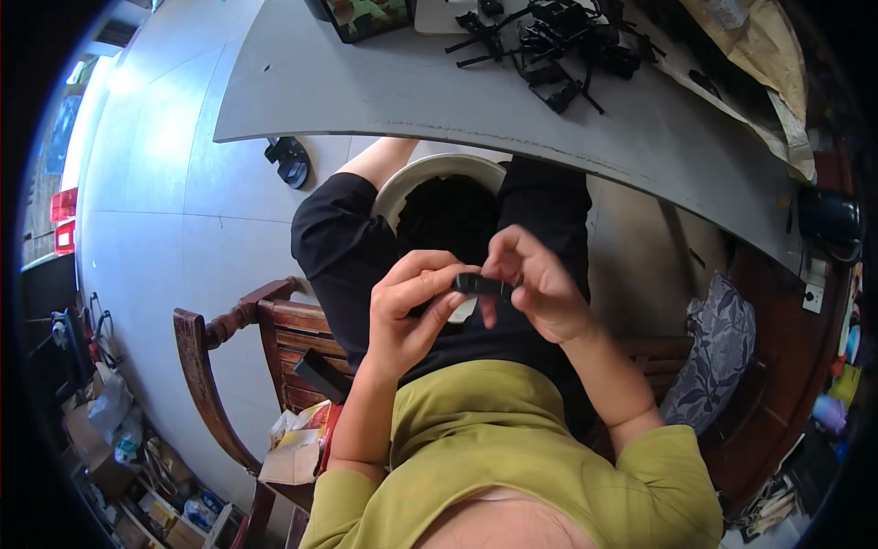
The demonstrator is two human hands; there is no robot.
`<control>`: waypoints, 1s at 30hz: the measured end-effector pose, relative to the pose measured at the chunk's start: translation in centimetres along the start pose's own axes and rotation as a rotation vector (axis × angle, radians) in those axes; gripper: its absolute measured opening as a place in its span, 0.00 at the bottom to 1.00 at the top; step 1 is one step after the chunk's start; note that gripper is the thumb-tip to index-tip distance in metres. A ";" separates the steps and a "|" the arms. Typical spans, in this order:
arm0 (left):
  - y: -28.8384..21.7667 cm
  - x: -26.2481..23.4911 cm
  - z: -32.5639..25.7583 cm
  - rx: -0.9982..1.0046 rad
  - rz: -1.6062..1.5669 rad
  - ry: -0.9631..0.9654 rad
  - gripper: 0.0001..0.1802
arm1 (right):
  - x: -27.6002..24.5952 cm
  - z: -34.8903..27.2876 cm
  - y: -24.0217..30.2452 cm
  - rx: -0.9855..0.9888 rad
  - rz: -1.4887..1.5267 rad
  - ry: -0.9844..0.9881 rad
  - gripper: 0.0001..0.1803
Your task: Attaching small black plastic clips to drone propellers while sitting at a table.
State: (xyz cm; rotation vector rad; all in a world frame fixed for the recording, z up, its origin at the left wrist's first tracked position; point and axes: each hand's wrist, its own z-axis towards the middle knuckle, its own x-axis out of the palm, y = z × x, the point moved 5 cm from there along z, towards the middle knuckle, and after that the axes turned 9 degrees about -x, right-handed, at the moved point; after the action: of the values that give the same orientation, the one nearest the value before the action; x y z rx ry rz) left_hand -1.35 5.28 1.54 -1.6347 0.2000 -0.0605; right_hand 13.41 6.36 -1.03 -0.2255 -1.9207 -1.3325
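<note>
A small black part (482, 285), short and blocky like plastic, is held above my lap. My left hand (416, 297) pinches its left end between thumb and fingers. At its right end, my right hand (544, 288) has thumb and fingers closed around it, and some of those fingers are blurred. Below and beyond the hands, a white bucket (390, 197) stands between my legs with dark contents I cannot make out. On the grey table (366, 96) lies a heap of similar-looking black parts (572, 41), some with thin strips sticking out.
A dark-framed screen (366, 16) sits at the table's far edge. Brown paper wrapping (759, 64) and a dark mug (828, 220) are at the right. Beside my left arm are a wooden bench armrest (206, 375), a black box (322, 375) and an open carton (293, 462). A patterned cushion (713, 352) rests at right.
</note>
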 end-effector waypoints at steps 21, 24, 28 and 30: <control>-2.3 0.0 -0.7 0.149 0.212 -0.044 0.19 | 0.8 0.1 -1.6 0.085 0.235 -0.065 0.05; -2.2 -0.1 -0.1 0.133 0.054 0.078 0.25 | 1.5 0.3 -1.6 0.136 0.153 -0.080 0.06; -2.6 -0.8 -0.8 0.253 0.178 0.046 0.21 | 2.1 0.4 -1.7 0.231 0.090 0.126 0.17; -2.9 -1.2 -1.2 0.254 0.179 -0.096 0.16 | 3.5 0.6 -1.6 0.135 0.381 0.186 0.24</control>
State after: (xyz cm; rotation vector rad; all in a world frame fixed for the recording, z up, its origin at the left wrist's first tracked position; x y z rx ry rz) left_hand -2.49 4.52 4.57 -1.3575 0.2537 0.1243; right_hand 9.86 5.21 0.09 -0.3658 -1.7001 -0.9351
